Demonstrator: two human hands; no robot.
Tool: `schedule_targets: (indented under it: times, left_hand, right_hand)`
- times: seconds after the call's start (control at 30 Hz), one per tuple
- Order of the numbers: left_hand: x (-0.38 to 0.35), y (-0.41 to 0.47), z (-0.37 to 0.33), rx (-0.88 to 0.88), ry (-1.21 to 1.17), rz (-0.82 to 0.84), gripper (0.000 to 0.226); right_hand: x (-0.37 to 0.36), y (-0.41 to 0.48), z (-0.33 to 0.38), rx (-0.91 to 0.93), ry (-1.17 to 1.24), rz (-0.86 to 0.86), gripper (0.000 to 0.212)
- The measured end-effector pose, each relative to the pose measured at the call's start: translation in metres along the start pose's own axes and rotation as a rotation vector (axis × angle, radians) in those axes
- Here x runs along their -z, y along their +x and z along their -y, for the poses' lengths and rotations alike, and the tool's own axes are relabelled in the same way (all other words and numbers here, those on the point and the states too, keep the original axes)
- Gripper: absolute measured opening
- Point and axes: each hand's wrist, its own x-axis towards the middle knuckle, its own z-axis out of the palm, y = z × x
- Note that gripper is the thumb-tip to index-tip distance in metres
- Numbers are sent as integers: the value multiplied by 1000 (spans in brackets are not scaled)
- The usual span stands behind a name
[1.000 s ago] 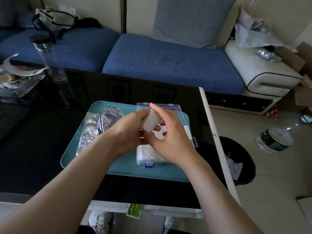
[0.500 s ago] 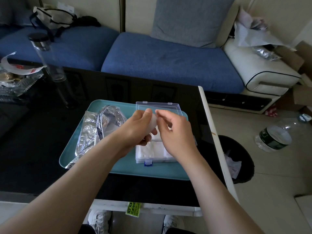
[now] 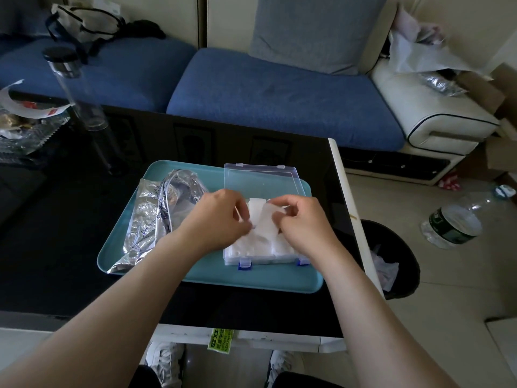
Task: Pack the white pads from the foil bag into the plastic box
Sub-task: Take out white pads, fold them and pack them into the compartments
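Observation:
A clear plastic box (image 3: 234, 261) with blue latches sits on a teal tray (image 3: 251, 284), its lid (image 3: 261, 177) folded open at the back. Several white pads (image 3: 243, 246) lie inside the box. Over it, my left hand (image 3: 215, 219) and my right hand (image 3: 302, 222) each pinch one end of a white pad (image 3: 264, 219), which hangs low between them. The crumpled foil bag (image 3: 152, 219) lies on the left part of the tray, its mouth facing the far side.
The tray rests on a black glass table (image 3: 70, 247) whose right edge (image 3: 352, 219) is close. A tall clear bottle (image 3: 78, 102) and wrappers (image 3: 22, 121) stand at the far left. A black bin (image 3: 391, 259) and a water bottle (image 3: 453, 222) are on the floor to the right.
Both hands have come down from above the box with the pad and spread apart, so the pad now stretches between them just over the pads in the box.

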Motion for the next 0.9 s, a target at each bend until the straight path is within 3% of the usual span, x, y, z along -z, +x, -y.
schedule_targets:
  times: [0.1, 0.2, 0.37, 0.53, 0.7, 0.9]
  left_hand:
    - [-4, -5, 1, -43, 188, 132, 36]
    - [-7, -6, 2, -67, 252, 193, 43]
    - [-9, -6, 9, -45, 233, 233, 38]
    - [-10, -6, 7, -130, 232, 257, 34]
    - [-12, -7, 1, -174, 244, 286, 38]
    - [-7, -8, -1, -201, 219, 240, 22]
  right_hand:
    - [-5, -1, -5, -11, -136, 34, 25]
    - [-11, 0, -7, -6, -223, 51, 22]
    - [-19, -1, -10, 87, -412, 43, 21]
    - [-22, -2, -8, 210, -561, -1, 25]
    - [-21, -3, -9, 177, -627, 0, 10]
    - [-1, -4, -14, 135, -708, 41, 24]
